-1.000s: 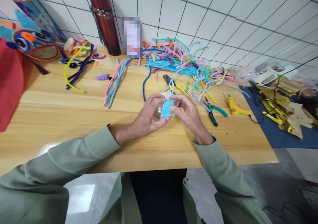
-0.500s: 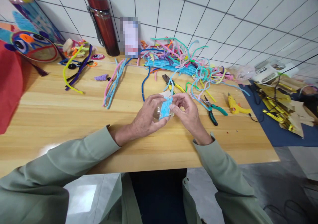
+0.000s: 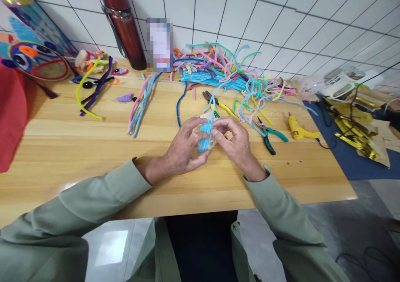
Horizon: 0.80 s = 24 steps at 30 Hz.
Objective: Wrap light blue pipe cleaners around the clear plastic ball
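Observation:
Near the middle of the wooden table, my left hand (image 3: 185, 148) grips a small clear piece wrapped in light blue pipe cleaner (image 3: 204, 137) between thumb and fingers. My right hand (image 3: 233, 142) pinches at the wrapped piece's right side, thumb and forefinger at the blue strand. From the top of the piece a loose light blue strand (image 3: 213, 100) rises toward the back. A bit of white shows at its upper edge. How much of the clear part lies under the fingers is hidden.
Yellow-handled pliers (image 3: 225, 107) lie behind my hands, green-handled pliers (image 3: 269, 137) and a yellow glue gun (image 3: 300, 128) to the right. A pipe cleaner pile (image 3: 215, 81), a blurred-out upright panel (image 3: 160, 44) and a red thermos (image 3: 125, 27) stand along the wall. Red cloth (image 3: 11, 115) is left.
The wrapped piece has turned slightly and shifted a little left in my hands. My left fingers now lie across more of its blue front. The view has shifted slightly.

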Motion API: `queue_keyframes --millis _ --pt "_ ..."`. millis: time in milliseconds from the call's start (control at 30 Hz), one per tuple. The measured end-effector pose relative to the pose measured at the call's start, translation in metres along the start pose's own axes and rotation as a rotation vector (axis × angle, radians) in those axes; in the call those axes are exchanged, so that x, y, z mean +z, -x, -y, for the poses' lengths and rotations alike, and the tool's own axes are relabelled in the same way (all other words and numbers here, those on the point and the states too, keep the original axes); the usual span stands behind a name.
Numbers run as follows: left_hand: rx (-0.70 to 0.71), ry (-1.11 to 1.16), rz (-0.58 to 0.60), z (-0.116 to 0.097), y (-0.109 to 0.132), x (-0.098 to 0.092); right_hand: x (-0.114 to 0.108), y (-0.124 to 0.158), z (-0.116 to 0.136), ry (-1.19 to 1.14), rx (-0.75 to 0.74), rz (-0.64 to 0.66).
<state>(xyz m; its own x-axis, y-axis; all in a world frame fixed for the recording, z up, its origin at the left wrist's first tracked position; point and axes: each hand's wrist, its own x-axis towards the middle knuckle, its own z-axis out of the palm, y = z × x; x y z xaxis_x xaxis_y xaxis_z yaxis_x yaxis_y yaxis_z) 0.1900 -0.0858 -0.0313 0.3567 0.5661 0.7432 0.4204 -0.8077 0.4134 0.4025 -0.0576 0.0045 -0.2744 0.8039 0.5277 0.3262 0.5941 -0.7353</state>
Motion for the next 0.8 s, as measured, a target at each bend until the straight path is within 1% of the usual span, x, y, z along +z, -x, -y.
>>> queue_keyframes --millis 133,400,567,800 --pt "0.012 0.005 0.0 0.0026 0.0005 0.0006 0.0 0.0005 0.0011 -0.003 0.031 -0.007" --pt "0.006 -0.026 0.044 0.0002 -0.0019 -0.0025 -0.0005 -0.0012 0.0018 -0.011 0.006 0.005" --pt "0.018 -0.027 0.025 -0.0008 -0.0032 -0.0022 -0.0002 -0.0007 0.0011 -0.022 0.033 0.01" --pt "-0.012 -0.016 0.05 -0.0003 -0.0017 -0.0018 0.0 -0.0007 0.0011 -0.029 0.069 0.015"
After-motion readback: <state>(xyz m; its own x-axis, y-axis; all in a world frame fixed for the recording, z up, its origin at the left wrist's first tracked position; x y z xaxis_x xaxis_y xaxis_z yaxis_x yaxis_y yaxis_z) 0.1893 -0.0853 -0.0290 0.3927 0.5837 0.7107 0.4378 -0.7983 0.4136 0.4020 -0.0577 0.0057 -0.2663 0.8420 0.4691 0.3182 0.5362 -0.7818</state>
